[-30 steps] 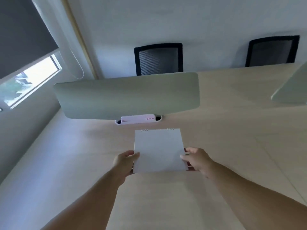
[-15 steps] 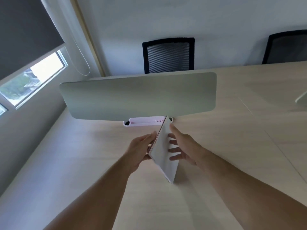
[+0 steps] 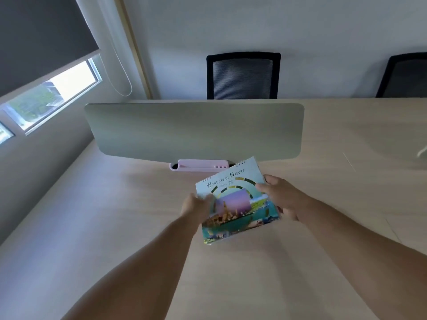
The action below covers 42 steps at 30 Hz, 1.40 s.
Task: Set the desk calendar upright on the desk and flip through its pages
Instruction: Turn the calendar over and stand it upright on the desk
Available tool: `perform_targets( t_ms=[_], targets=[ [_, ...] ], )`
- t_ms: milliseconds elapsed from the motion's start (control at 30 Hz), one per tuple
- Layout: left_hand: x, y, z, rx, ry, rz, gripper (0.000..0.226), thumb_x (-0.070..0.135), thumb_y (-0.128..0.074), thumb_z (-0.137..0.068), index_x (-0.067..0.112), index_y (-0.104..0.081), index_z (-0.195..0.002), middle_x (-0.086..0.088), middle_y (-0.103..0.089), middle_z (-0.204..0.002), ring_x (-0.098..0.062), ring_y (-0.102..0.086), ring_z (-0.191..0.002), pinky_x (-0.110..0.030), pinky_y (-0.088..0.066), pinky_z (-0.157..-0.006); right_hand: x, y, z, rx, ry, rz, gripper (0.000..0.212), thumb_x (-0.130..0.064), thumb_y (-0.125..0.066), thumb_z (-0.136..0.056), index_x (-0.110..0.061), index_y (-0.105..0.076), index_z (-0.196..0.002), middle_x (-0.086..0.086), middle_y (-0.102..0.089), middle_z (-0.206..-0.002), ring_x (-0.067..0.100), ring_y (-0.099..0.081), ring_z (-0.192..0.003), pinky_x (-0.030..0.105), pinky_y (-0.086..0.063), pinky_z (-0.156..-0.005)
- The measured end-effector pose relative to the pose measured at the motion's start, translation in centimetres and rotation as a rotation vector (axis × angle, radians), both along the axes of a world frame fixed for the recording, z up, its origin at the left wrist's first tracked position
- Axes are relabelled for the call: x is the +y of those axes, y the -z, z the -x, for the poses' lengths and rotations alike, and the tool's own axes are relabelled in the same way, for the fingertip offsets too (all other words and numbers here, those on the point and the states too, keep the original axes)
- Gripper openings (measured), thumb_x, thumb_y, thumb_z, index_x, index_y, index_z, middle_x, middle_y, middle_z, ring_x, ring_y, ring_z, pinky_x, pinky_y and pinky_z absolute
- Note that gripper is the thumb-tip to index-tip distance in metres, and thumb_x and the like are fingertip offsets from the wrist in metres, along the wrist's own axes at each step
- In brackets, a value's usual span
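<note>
The desk calendar (image 3: 233,199) is spiral-bound, with a colourful cover reading "Wonders of Nature" facing me. It is tilted, its ring edge away from me and to the right, just above or on the pale wooden desk (image 3: 115,227). My left hand (image 3: 196,207) grips its left edge, partly blurred. My right hand (image 3: 280,196) holds the right edge, thumb on the cover and fingers behind. The back of the calendar is hidden.
A grey-green divider panel (image 3: 194,130) stands across the desk behind the calendar, with a pink tray (image 3: 199,165) at its foot. Two black mesh chairs (image 3: 242,76) stand beyond the desk. A window with a dark blind (image 3: 41,42) is at the left.
The calendar lay with its blank white back up, was turned on edge between both hands, and now shows its colourful cover. My view has shifted left.
</note>
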<state>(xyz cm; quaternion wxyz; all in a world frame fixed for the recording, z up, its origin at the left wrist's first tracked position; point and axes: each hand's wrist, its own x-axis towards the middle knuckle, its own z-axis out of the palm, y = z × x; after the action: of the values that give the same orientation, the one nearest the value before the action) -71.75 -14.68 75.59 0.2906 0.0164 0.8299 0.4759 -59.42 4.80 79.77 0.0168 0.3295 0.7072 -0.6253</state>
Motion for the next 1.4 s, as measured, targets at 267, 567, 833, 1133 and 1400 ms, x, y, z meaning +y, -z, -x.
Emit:
perform_targets(
  t_ms=[267,567,833,1133,1400],
  targets=[
    [-2.3,1.3,3.4,0.196,-0.15,-0.226,0.013,0.036,-0.074,-0.077,0.048,-0.076,-0.082,0.025,-0.074,-0.079,-0.028,-0.077,-0.089,-0.054,-0.063,-0.087,-0.7,5.7,0.4,0.049,0.079,-0.271,0.022,-0.029,-0.061,-0.096,-0.026,-0.072,-0.115,0.005,-0.077,-0.105,0.03,-0.072,-0.1,0.042,-0.054,-0.088],
    [-3.4,1.8,4.9,0.431,-0.086,-0.085,0.014,0.034,-0.064,-0.098,0.03,-0.077,-0.099,0.003,-0.075,-0.086,-0.017,-0.067,-0.076,-0.025,-0.038,-0.057,-4.2,7.1,4.3,-0.028,0.209,-0.443,0.034,-0.034,-0.047,-0.104,-0.014,-0.059,-0.129,0.012,-0.071,-0.122,0.032,-0.065,-0.111,0.029,-0.042,-0.076],
    [-3.0,-0.4,9.1,0.374,0.002,-0.082,0.06,0.064,-0.046,-0.096,0.007,-0.06,-0.082,-0.008,-0.052,-0.067,-0.038,-0.057,-0.073,-0.036,-0.036,-0.061,-5.8,3.9,7.9,0.006,0.29,-0.332,0.071,-0.065,-0.044,-0.095,-0.015,-0.047,-0.146,0.01,-0.063,-0.137,0.031,-0.056,-0.128,0.036,-0.042,-0.101],
    [-2.2,-0.8,10.9,0.121,-0.032,-0.023,0.085,0.087,-0.043,-0.079,0.012,-0.075,-0.104,-0.012,-0.073,-0.105,-0.034,-0.07,-0.102,-0.042,-0.058,-0.093,-5.1,2.8,8.6,-0.189,0.528,-0.148,0.107,-0.1,-0.039,-0.055,-0.005,-0.069,-0.095,0.011,-0.073,-0.1,0.029,-0.069,-0.094,0.044,-0.056,-0.092],
    [-2.7,1.0,11.1,0.212,0.107,-0.093,0.083,0.096,-0.055,-0.065,0.017,-0.071,-0.086,-0.013,-0.08,-0.095,-0.034,-0.077,-0.096,-0.058,-0.061,-0.092,-1.5,2.7,7.1,-0.168,0.178,-0.26,0.1,-0.096,-0.024,-0.073,-0.013,-0.074,-0.099,0.011,-0.072,-0.106,0.027,-0.065,-0.101,0.04,-0.049,-0.096]
  ],
)
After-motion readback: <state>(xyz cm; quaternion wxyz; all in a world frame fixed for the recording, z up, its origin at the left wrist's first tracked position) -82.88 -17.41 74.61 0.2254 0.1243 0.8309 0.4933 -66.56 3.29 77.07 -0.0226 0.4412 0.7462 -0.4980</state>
